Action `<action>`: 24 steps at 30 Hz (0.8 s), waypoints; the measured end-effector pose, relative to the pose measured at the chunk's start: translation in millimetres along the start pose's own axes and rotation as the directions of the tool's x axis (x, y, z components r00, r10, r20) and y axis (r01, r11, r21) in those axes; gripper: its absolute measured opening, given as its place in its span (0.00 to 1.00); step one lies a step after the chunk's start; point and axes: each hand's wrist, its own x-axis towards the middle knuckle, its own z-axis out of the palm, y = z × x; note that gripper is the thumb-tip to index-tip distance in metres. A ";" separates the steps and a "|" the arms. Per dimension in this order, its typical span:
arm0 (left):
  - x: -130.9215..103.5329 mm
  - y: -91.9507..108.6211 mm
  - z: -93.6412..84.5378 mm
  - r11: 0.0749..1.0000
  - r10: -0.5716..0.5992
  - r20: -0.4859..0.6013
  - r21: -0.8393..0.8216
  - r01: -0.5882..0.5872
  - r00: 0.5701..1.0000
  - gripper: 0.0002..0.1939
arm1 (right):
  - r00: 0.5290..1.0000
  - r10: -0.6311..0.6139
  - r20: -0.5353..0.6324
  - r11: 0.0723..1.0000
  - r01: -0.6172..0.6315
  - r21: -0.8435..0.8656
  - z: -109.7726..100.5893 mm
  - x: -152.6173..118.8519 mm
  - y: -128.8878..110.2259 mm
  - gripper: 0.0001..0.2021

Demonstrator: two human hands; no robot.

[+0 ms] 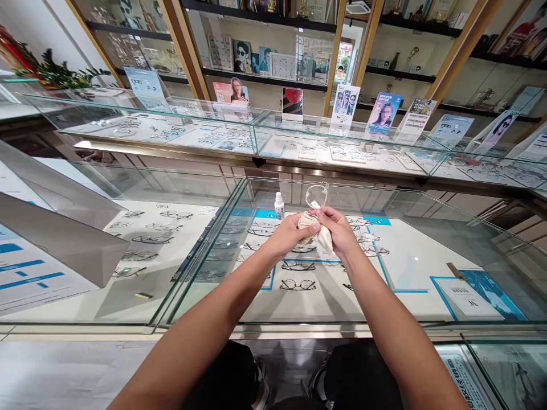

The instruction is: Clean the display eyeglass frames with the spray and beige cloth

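Over the glass counter, my left hand [293, 229] is closed on a bunched cream cloth [308, 221]. My right hand [337, 226] is pinched close beside it, with a loose end of the cloth hanging under its fingers. A pair of clear-framed eyeglasses [317, 196] sticks up above the fingertips, with one round rim showing and a small white tag or patch on it. Its other half is hidden by the hands and cloth. Just left of the hands, a small white bottle [279, 206] stands upright on the counter.
Dark-framed glasses [297, 285] lie in rows inside the glass display case [239, 327] below my hands. A white folded sign [51, 262] stands at the left. Behind runs a second glass case [265, 122] with upright cards [344, 105] on top.
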 end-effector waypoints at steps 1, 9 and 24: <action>0.5 -1.3 1.0 1.000 0.002 -0.017 -0.004 -0.002 1.000 0.23 | 1.000 0.007 0.005 1.000 -0.007 -0.006 0.6 -0.1 0.6 0.16; 3.6 -4.9 -5.5 0.996 -0.024 0.053 -0.085 0.029 0.998 0.25 | 1.000 0.001 0.027 1.000 -0.001 -0.018 -2.1 -0.3 -2.3 0.16; 1.3 -4.2 -3.2 1.000 0.012 0.053 -0.020 -0.011 0.999 0.22 | 0.997 -0.019 0.071 1.000 0.019 -0.001 2.2 -1.1 -2.0 0.15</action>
